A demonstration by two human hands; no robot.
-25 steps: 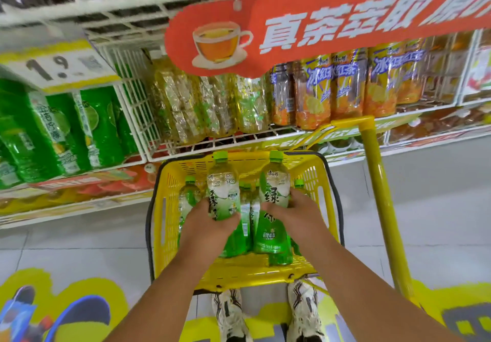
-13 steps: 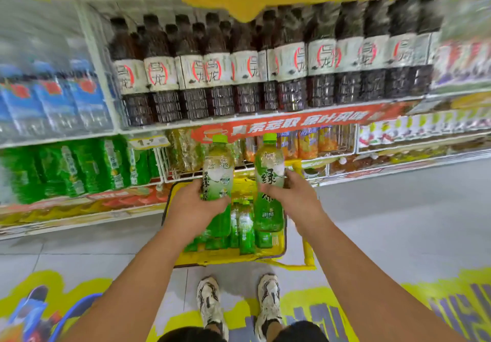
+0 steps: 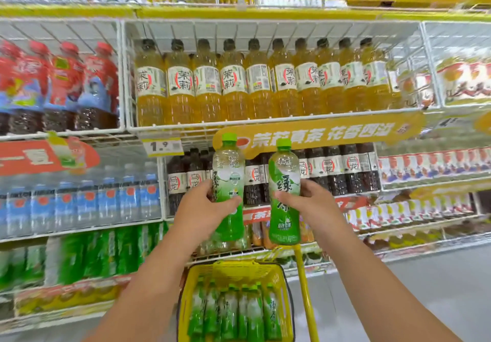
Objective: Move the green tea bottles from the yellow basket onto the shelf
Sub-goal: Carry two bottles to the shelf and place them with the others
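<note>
I hold two green tea bottles upright in front of the shelves. My left hand (image 3: pixel 202 206) grips the left bottle (image 3: pixel 229 171) around its middle; the label's back faces me. My right hand (image 3: pixel 310 203) grips the right bottle (image 3: pixel 283 182), whose green label with large characters faces me. Both have green caps and sit at the height of the dark tea row. Below, the yellow basket (image 3: pixel 233 271) stands on the floor with several more green tea bottles (image 3: pixel 236 312) upright inside.
White wire shelves fill the view: yellow jasmine tea bottles (image 3: pixel 255 83) on the upper shelf, dark oolong bottles (image 3: pixel 342 168) behind my hands, red-capped bottles (image 3: pixel 61 86) upper left, water bottles (image 3: pixel 79 200) left. The basket's yellow handle (image 3: pixel 305 288) rises at right. Grey floor lies lower right.
Both hands have lifted the two bottles out of the basket and upward, from the low shelf level to the dark tea row. My view has tilted up the shelves.
</note>
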